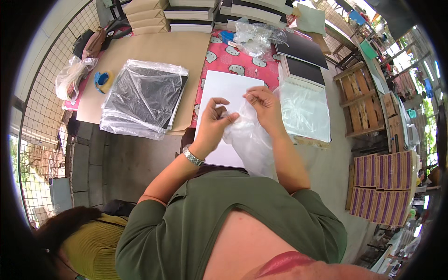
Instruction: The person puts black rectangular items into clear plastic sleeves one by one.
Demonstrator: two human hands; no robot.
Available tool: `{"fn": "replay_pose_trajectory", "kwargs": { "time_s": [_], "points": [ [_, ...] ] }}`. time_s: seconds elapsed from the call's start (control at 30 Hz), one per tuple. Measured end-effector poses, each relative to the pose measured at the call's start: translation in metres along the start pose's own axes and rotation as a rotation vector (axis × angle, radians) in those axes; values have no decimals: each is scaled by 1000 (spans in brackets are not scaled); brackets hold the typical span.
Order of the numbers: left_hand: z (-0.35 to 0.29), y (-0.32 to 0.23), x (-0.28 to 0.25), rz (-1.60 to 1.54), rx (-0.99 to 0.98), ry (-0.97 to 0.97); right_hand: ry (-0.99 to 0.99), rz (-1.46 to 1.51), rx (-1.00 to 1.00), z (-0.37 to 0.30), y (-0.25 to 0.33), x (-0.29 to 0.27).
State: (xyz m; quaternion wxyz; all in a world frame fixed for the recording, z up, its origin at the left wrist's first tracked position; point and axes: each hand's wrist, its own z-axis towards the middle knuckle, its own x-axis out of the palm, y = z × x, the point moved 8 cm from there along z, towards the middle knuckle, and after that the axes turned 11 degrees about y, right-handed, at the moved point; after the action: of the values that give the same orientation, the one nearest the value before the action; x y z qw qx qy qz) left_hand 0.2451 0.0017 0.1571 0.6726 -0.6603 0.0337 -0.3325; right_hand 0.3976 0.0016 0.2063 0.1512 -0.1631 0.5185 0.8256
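A clear plastic bag (252, 144) hangs between my hands, over a white sheet or board (228, 88) at the table's front edge. My left hand (213, 125), with a metal watch on its wrist, is closed on the bag's edge with curled fingers and thumb. My right hand (265, 106) pinches at the bag's upper part, its thumb and forefinger together. To the left lies a stack of black boards in clear plastic (149, 95), on brown paper. Flat clear plastic bags (305, 112) lie to the right.
Stacks of black-topped boards (191, 13) and brown paper packets (145, 16) stand at the back. A tape roll (101, 81) lies at left, crumpled plastic (254, 37) behind the white sheet. A person in a mustard top (95, 242) is close at lower left. Cartons (382, 186) stand at right.
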Motion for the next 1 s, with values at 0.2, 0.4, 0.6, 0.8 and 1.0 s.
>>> {"fn": "replay_pose_trajectory", "kwargs": {
  "time_s": [0.2,0.4,0.6,0.8,1.0],
  "points": [
    [-15,10,1,35,-148,92,57,740,214,-2,-21,11],
    [-7,-9,-19,78,-72,92,298,416,450,-26,-31,21],
    [-10,-6,-7,55,-109,66,69,327,336,-16,-31,11],
    [-12,-5,-14,124,-135,157,62,425,443,-34,-41,6],
    [-10,-11,-22,86,-81,67,235,384,460,-37,-32,32]
  ]
}}
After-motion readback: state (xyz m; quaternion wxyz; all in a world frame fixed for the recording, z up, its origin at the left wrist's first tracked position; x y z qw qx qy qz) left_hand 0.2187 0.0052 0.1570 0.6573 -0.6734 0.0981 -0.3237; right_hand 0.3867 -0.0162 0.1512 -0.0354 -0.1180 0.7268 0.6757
